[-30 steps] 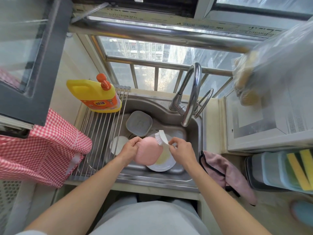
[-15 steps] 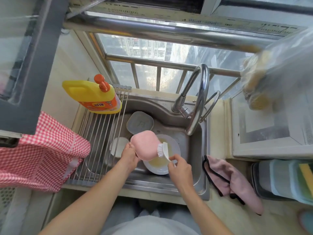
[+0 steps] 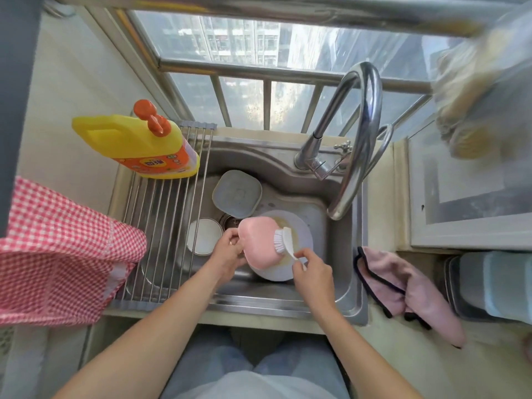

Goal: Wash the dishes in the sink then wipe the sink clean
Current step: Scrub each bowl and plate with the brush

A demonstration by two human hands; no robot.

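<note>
Since a moment ago the brush has slid to the pink dish's right edge. The right hand pinches its handle; the left hand grips the dish over the white plate by the sink's near rim. The left fingers are hidden underneath, probably curled. A grey dish lies farther back under the tap, before the window.

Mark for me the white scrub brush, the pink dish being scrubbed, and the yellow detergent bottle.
White scrub brush [image 3: 279,241]: head view, on its bristles.
Pink rounded plastic dish [image 3: 257,243]: head view, middle of its underside.
Yellow detergent bottle with orange pump [image 3: 129,145]: head view, on its yellow body.
</note>
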